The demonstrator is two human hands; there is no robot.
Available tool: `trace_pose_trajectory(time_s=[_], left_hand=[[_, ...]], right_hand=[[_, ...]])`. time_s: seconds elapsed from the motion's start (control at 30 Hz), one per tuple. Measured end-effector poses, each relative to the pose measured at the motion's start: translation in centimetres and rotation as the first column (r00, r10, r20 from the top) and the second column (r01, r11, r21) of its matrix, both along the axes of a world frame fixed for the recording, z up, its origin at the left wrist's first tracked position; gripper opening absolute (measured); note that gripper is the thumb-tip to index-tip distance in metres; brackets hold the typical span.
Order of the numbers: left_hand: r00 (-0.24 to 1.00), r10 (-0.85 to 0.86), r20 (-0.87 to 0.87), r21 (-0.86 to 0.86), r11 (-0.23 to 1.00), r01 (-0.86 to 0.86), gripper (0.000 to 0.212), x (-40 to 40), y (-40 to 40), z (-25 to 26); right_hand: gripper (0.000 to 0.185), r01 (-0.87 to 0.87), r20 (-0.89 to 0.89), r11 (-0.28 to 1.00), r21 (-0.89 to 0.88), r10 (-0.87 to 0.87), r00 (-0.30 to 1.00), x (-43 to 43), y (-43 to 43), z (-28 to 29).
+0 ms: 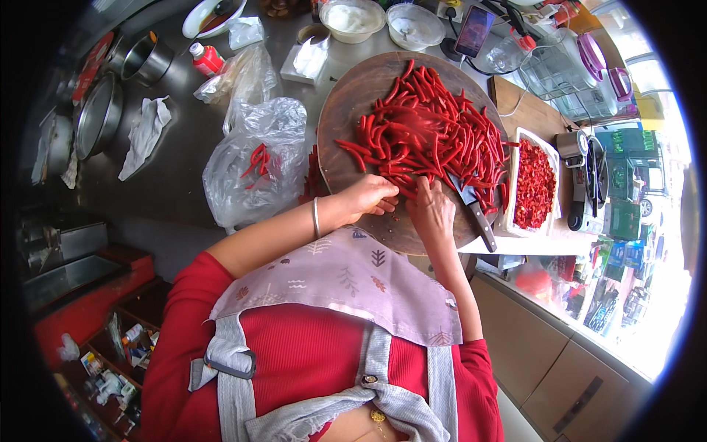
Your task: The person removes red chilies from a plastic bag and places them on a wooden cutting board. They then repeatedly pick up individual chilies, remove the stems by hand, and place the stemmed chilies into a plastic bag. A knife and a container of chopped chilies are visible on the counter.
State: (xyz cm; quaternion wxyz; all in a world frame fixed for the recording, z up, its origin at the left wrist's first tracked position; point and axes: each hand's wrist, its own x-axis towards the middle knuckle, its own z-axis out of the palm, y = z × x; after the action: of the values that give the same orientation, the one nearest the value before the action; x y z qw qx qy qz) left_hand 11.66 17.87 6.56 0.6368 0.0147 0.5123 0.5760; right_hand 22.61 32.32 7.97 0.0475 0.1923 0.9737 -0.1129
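Note:
A heap of red chili peppers (431, 127) covers much of a round wooden chopping board (345, 94). At the heap's near edge, my left hand (371, 196) has its fingertips bent together near a chili. Close beside it on the right, my right hand (433, 207) has its fingers curled at the chilies; whether either hand grips one is hard to see. A knife (481, 224) with a dark handle lies on the board right of my right hand, its blade partly under chilies. Chopped red chilies (534, 185) fill a white tray (511, 221) at the right.
Left of the board lie a clear plastic bag (248, 188) with some chilies and a white cloth (144, 132). Behind stand a tissue box (306, 63), two bowls of white contents (352, 21) (414, 26) and a phone (475, 32). A portable stove (586, 204) is at the right.

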Motion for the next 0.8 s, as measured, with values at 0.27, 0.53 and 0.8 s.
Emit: trace_pose_trajectory(time_s=[0.27, 0.53, 0.8], left_hand=[[0.966, 0.142, 0.217, 0.036, 0.988, -0.153, 0.029, 0.9, 1.0, -0.6], [0.964, 0.118, 0.24, 0.151, 0.976, -0.158, 0.034, 1.5, 1.1, -0.3], [0.976, 0.218, 0.024, 0.017, 0.976, -0.218, 0.034, 2.5, 0.9, 0.0]], right_hand=[[0.03, 0.045, -0.106, 0.999, -0.03, -0.048, 0.993, 1.2, -0.8, 0.7], [0.03, -0.025, -0.098, 0.997, -0.075, 0.018, 0.995, 1.9, -2.4, 1.4], [0.033, -0.08, -0.178, 0.974, -0.212, 0.042, 0.983, 2.5, -3.4, 3.1]])
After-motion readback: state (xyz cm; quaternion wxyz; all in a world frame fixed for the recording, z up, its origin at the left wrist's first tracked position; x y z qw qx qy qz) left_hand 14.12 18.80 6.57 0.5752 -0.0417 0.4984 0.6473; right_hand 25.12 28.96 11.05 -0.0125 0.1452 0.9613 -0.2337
